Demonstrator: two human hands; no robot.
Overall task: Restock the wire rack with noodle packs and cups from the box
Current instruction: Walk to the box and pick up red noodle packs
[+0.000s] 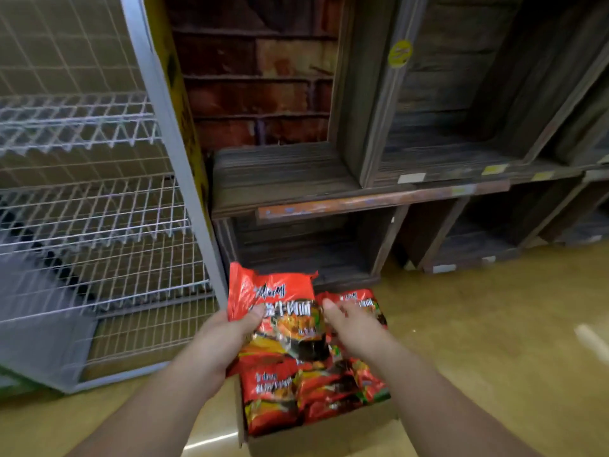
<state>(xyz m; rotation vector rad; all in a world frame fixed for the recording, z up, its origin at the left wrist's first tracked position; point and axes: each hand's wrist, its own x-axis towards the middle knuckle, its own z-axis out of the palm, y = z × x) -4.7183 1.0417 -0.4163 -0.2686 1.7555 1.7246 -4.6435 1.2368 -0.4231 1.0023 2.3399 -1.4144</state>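
Gripping noodle pack (pixel 273 301) — left hand (pixel 224 341) fingers curled; right hand (pixel 354 328) apparently relaxed over box (pixel 323 433).

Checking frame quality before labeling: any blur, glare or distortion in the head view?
Head view: wide-angle bending bows the wire rack post and wooden shelves; motion blur softens the edges and the right hand; the noodle pack in the left hand stays fairly legible; glare streaks on the floor.

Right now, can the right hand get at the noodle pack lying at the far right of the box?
Probably yes: the right hand hovers open just above that noodle pack in the box, and nothing lies between them.
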